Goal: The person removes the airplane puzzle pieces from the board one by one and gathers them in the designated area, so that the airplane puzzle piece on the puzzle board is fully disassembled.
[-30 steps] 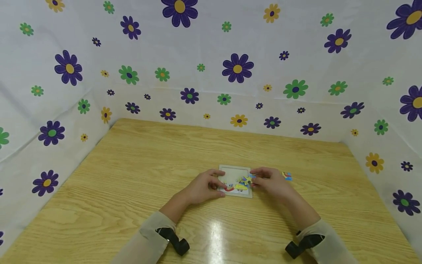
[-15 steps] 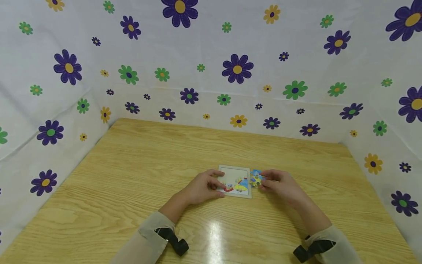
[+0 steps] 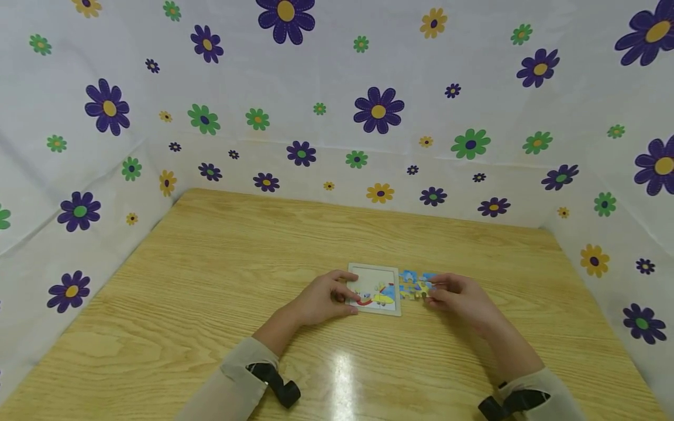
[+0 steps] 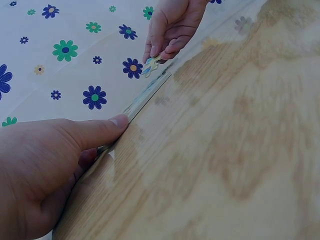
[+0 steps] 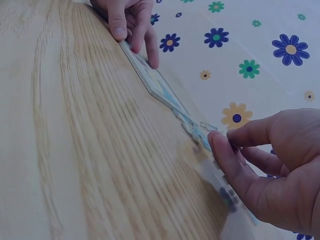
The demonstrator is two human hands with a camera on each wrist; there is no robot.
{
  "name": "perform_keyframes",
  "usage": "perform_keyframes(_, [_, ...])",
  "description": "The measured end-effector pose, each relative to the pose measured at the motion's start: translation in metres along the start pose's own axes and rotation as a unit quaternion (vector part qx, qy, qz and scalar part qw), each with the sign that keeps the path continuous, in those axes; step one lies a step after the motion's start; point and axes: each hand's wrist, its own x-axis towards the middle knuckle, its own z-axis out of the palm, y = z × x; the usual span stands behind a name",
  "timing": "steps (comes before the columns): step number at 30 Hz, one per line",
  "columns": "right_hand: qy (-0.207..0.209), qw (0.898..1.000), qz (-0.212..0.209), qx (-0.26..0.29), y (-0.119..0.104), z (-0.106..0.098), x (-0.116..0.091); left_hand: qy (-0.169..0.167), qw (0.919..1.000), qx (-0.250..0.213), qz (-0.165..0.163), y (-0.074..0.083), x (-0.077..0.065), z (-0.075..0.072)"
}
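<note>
A small square puzzle board [image 3: 398, 295] with a pale rim lies on the table in the head view; its lower part shows a picture in yellow, red and blue. My left hand [image 3: 321, 299] holds it by the left side, thumb at the near edge and fingers spread over the rim and inner face. Right of the board, my right hand [image 3: 466, 297] pinches a yellow-and-blue jigsaw piece [image 4: 151, 66] between thumb and fingers. Loose jigsaw pieces [image 3: 408, 276] lie beside the board, partly hidden by that hand.
The wooden table [image 3: 253, 245] reaches to a white cloth [image 3: 326, 70] printed with flowers at the back and both sides. A black wrist camera [image 3: 284, 390] sits on the left sleeve and another camera [image 3: 495, 406] on the right.
My right hand has moved right, from over the board's right edge to beside it, carrying the jigsaw piece. More loose pieces now show. The left hand has stayed on the board.
</note>
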Motion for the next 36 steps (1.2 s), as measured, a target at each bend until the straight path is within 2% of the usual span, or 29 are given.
perform_keyframes(18, [0.018, 1.000, -0.002, 0.018, 0.006, -0.011, -0.001, -0.001, 0.9999, -0.002, 0.012, -0.001, 0.001, 0.000])
perform_keyframes(27, [0.050, 0.999, -0.010, -0.013, 0.003, -0.005, -0.003, 0.003, 0.9999, -0.007, 0.009, -0.004, 0.001, 0.000])
perform_keyframes(36, [0.097, 0.992, -0.010, -0.080, 0.003, 0.001, -0.006, -0.004, 1.0000, 0.003, 0.006, -0.003, 0.001, 0.000])
